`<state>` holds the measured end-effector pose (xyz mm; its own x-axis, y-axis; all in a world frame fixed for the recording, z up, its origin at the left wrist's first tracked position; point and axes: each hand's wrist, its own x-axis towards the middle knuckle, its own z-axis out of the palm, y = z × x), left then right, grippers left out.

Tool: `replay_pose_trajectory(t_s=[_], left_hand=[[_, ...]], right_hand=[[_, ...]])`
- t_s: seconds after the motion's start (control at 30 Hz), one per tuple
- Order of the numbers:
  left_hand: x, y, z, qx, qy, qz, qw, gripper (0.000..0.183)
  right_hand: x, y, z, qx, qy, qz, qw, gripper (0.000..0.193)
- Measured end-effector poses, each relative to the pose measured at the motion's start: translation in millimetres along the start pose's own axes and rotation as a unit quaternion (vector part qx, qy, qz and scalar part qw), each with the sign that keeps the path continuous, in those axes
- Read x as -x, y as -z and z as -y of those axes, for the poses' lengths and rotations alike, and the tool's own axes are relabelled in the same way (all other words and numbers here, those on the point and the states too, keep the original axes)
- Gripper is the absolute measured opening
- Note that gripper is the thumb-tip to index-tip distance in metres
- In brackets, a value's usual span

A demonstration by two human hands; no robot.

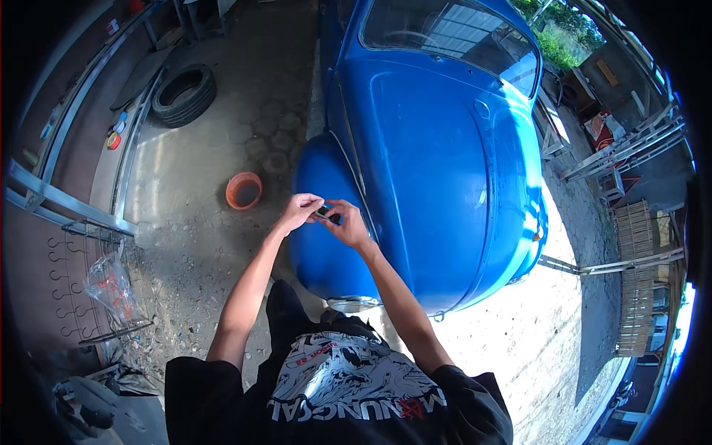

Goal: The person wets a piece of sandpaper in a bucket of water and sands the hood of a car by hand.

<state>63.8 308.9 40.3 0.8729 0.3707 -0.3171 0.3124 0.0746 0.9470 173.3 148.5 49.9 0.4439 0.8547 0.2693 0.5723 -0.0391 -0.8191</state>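
Both my arms reach forward over the front fender (330,263) of a blue car (437,148) with a rounded hood. My left hand (298,211) is closed, its fingertips pinched at the left end of a small dark object with a pale edge (325,213). Around the other end of that object curl the fingers of my right hand (347,224). The object is held just above the fender; it is too small and too covered by fingers for me to name its kind.
An orange bucket (244,191) stands on the ground left of the fender. Farther back lies a tire (185,96) near metal shelving (70,199). A wire rack with hooks (70,297) and a clear plastic bag (113,285) are at the left. Metal frames (630,152) stand beyond the car.
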Motion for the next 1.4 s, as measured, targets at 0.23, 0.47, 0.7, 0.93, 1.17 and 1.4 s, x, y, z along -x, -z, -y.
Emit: replay_pose_trajectory(t_s=[0.23,0.47,0.7,0.93,1.17,1.4], left_hand=[[-18,-82,-17,0.058,-0.018,-0.047,0.997,0.039],[-114,-122,-24,0.004,-0.093,-0.073,0.993,0.037],[-249,-139,-45,-0.138,-0.211,-0.21,0.945,0.038],[-300,-149,-43,-0.371,-0.1,-0.237,0.892,0.057],[-301,-151,-39,-0.407,-0.116,-0.282,0.861,0.053],[-293,-142,-35,-0.414,-0.097,-0.291,0.857,0.051]], right_hand=[[24,76,-54,-0.055,-0.162,-0.194,0.966,0.018],[-23,146,-102,-0.003,-0.175,-0.299,0.938,0.018],[-121,186,-160,0.114,-0.106,-0.255,0.954,0.019],[-234,196,-210,0.146,-0.001,-0.193,0.97,0.018],[-330,190,-233,0.191,0.104,-0.075,0.973,0.018],[-325,169,-226,0.375,0.151,0.096,0.91,0.02]])
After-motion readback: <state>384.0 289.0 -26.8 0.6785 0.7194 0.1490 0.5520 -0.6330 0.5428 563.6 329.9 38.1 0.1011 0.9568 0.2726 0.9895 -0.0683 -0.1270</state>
